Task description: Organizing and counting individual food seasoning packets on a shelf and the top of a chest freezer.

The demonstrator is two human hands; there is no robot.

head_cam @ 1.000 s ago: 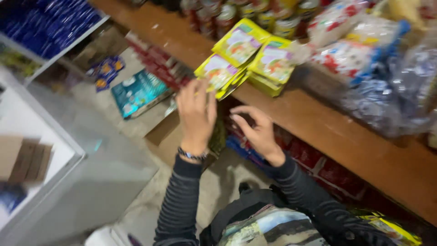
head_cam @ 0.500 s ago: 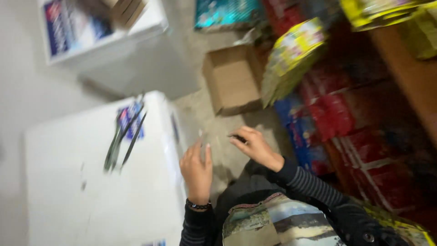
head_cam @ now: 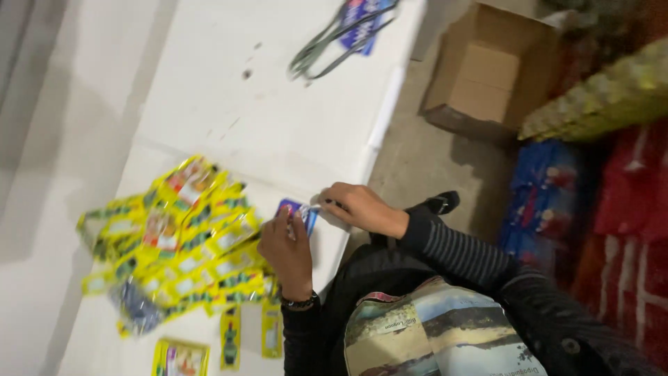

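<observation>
My left hand [head_cam: 287, 252] rests on a heap of yellow sachet strips [head_cam: 177, 240] lying on a white table top [head_cam: 250, 118]. Its fingers touch a small blue packet [head_cam: 298, 211] at the table's near edge. My right hand [head_cam: 358, 207] pinches the same blue packet from the right side, fingers closed on it. Both sleeves are dark and striped; a bracelet circles the left wrist. A few more yellow sachets [head_cam: 209, 348] lie lower on the table.
An open cardboard box [head_cam: 487, 69] stands on the floor beyond the table's corner. Scissors on a blue packet [head_cam: 344, 31] lie at the table's far end. Stacked red, blue and yellow packs [head_cam: 598, 181] fill the right side.
The view has swung from the shelves down to the white table. Both hands have dropped from the shelf goods to the table edge, and now touch the sachets and the blue packet.
</observation>
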